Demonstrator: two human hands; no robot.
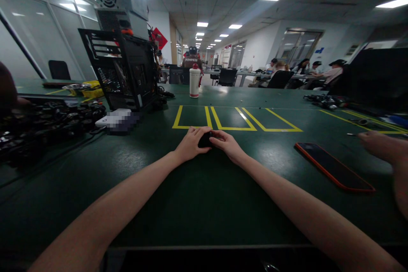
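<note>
A small black object (pixel 205 140) is between my two hands, low over the green table (pixel 204 204), just in front of the yellow tape outlines. My left hand (pixel 191 143) wraps its fingers and thumb round the object's left side. From the right, my right hand (pixel 227 144) touches it with bent fingers pressed together. The fingers cover much of the object, and its details are too dark to make out.
A phone with an orange edge (pixel 334 167) lies right. Another person's hand (pixel 379 144) reaches in at the far right. An open black computer case (pixel 127 70), a white device (pixel 114 119) and dark cables (pixel 47 123) stand left. A white bottle (pixel 194 81) is behind the tape.
</note>
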